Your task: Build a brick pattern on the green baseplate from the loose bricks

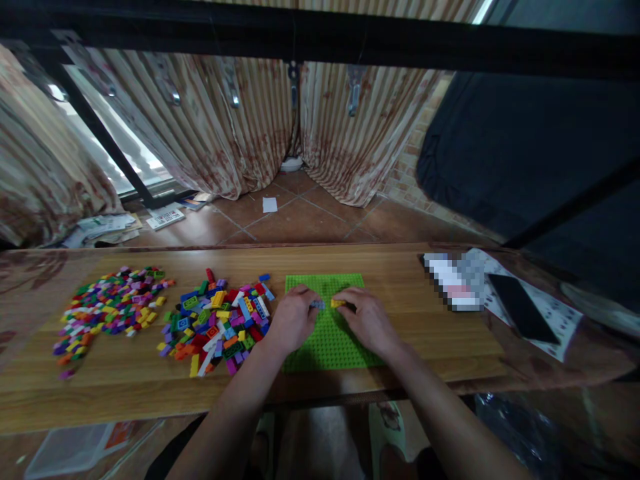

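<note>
Both hands are over a green studded baseplate [330, 343] lying on the wooden board. My left hand [299, 313] is closed, pinching a small bluish-grey building brick [318, 305] above the plate's left half. Facing it, my right hand [367, 317] pinches a yellow building brick [338, 303] between thumb and fingers. A short gap separates the two bricks. Whether either brick touches the studs I cannot tell. To the left of my left hand spreads a pile of larger mixed-colour bricks [220, 323].
Farther left lies a heap of smaller bricks [113, 300] on the wooden board [400, 280]. At the right are a black phone [523, 308], a printed sheet [570, 327] and a pixelated item [455, 283]. A dark metal bar [320, 33] crosses above. A clear plastic box [70, 450] sits below.
</note>
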Demonstrator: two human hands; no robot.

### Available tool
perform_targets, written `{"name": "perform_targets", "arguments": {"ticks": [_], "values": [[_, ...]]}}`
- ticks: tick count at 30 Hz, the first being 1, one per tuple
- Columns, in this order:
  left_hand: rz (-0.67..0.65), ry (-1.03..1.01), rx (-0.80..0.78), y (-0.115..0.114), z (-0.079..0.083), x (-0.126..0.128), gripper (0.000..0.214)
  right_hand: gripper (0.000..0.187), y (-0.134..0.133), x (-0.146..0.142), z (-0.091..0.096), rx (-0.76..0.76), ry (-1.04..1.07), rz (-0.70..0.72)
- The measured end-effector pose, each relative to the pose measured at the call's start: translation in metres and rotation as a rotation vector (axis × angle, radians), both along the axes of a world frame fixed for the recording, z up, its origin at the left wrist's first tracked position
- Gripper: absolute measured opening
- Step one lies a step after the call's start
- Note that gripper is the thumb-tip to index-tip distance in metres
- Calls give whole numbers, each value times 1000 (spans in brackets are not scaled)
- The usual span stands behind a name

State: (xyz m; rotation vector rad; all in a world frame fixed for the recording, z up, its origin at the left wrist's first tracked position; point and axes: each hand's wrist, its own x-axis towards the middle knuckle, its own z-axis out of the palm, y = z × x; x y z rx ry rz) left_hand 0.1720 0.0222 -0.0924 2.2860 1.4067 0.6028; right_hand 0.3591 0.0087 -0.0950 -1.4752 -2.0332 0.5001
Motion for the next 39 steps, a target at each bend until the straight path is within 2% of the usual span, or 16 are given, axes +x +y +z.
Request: {"name": "perform_targets", "arguments": {"ticks": [8,16,25,28,35,39], "values": [[-7,-14,1,0,2,0,18,23,3,-11,-2,9,76,31],[7,-4,7,0,2,1,18,19,1,-8,1,-9,147,20],[-2,-12,14,-1,2,2,25,19,5,-7,-4,-46,184,-29],[-8,-18,34,-2,2,4,30,21,6,-7,-4,-39,172,-27],[-31,-11,47,-3,1,9,22,36,5,-8,0,-67,176,-50],[-8,20,52,-4,0,11,21,36,4,-8,-1,-38,159,-47]]}}
